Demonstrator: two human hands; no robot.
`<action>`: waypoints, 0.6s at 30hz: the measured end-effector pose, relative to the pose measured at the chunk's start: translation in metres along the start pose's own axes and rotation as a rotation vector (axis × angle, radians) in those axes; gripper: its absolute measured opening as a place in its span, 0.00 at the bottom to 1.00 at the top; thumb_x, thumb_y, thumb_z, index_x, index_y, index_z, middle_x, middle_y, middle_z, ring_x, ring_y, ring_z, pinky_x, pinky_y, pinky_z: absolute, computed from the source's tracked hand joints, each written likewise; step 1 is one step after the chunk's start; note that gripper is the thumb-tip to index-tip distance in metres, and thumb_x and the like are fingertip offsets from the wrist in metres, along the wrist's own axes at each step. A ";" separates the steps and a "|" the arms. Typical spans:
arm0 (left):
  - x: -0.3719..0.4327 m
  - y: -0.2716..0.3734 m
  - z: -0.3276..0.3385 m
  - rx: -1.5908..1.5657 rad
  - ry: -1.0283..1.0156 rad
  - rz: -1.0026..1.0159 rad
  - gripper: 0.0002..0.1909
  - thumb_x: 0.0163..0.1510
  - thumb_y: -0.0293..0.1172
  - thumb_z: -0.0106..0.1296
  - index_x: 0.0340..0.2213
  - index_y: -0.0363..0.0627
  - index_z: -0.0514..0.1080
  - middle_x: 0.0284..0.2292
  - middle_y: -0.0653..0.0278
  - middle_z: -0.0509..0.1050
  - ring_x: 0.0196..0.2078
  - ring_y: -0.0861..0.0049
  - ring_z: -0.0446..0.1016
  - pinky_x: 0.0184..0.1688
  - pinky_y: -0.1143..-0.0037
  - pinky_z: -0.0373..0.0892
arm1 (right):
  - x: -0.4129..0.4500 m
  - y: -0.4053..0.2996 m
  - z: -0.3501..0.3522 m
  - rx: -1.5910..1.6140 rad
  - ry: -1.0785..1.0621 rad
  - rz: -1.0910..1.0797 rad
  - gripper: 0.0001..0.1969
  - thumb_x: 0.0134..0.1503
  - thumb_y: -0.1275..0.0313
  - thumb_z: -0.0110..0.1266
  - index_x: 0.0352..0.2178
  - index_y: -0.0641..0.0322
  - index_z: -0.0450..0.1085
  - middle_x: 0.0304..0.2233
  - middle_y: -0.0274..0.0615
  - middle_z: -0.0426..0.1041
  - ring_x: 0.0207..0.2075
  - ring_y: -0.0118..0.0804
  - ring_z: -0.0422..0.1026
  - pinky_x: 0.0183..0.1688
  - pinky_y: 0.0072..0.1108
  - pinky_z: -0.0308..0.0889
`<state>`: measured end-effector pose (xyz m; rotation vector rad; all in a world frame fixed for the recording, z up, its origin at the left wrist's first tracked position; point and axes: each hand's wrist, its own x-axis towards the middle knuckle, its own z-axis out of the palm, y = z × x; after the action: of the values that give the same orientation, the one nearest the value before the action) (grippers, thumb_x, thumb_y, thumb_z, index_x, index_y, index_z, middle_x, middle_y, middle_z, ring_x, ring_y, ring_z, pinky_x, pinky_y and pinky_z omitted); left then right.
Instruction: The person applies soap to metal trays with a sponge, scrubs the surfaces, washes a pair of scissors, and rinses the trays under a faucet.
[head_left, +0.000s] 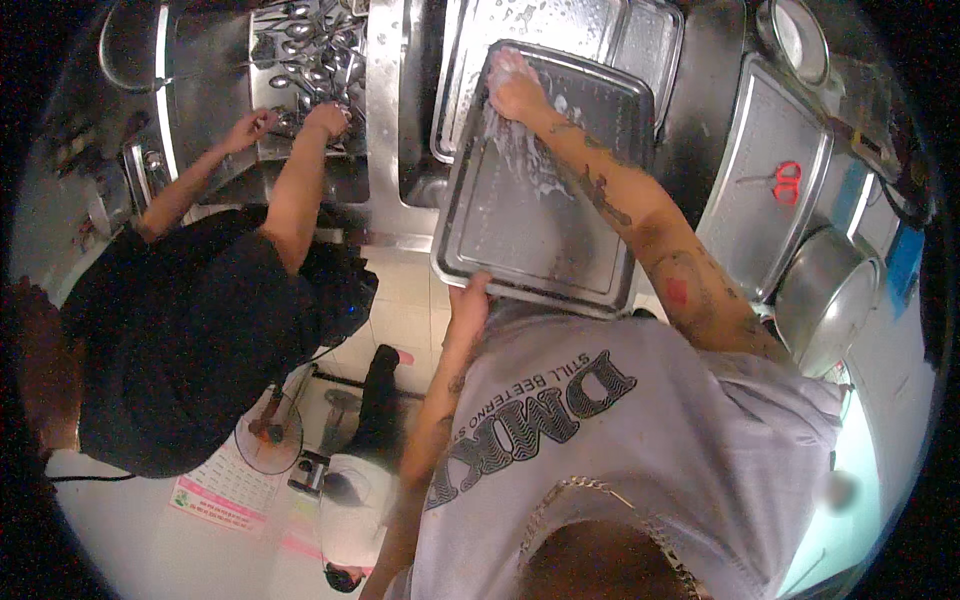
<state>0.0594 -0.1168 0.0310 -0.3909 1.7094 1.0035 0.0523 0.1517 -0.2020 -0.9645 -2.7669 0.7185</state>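
Note:
A rectangular metal tray (559, 202) lies tilted in front of me, with white suds smeared over its upper part. My left hand (471, 296) grips its near rim at the lower left, thumb on top. Near the tray's upper left corner, my right hand (514, 86) presses on the surface, covered in foam; whether it holds a scrubber or a cloth cannot be made out. Beneath and beyond this tray lie a wet metal tray (456, 90) and another metal tray (671, 45).
At the left, a co-worker in black has both hands among spoons and other cutlery (304, 64) in a sink. On the right are a metal tray (765, 232) bearing red-handled scissors (786, 183), a large metal pot (825, 300) and a round metal bowl (799, 41). Another person is behind.

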 end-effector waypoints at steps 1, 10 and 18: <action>0.001 -0.002 -0.002 -0.026 0.011 -0.009 0.21 0.49 0.25 0.44 0.47 0.40 0.60 0.39 0.62 0.68 0.37 0.75 0.70 0.36 0.75 0.70 | -0.005 -0.005 -0.003 0.073 -0.054 -0.043 0.17 0.54 0.68 0.39 0.42 0.70 0.62 0.48 0.59 0.63 0.49 0.55 0.63 0.48 0.41 0.61; 0.001 -0.013 0.002 -0.307 -0.100 -0.007 0.42 0.55 0.66 0.18 0.57 0.43 0.49 0.52 0.54 0.61 0.51 0.64 0.66 0.46 0.68 0.70 | -0.158 -0.146 -0.142 0.417 -0.463 -0.334 0.26 0.56 0.70 0.39 0.55 0.71 0.52 0.58 0.55 0.52 0.59 0.52 0.52 0.58 0.38 0.49; -0.001 -0.007 0.002 -0.322 -0.166 0.044 0.41 0.56 0.63 0.21 0.56 0.37 0.50 0.52 0.52 0.61 0.52 0.63 0.64 0.49 0.67 0.68 | -0.122 -0.122 -0.093 0.286 -0.210 -0.247 0.23 0.54 0.67 0.42 0.50 0.70 0.60 0.52 0.55 0.61 0.56 0.51 0.58 0.57 0.38 0.51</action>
<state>0.0656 -0.1189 0.0286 -0.4646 1.4152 1.3117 0.1055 0.0298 -0.0580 -0.5087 -2.7760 1.1881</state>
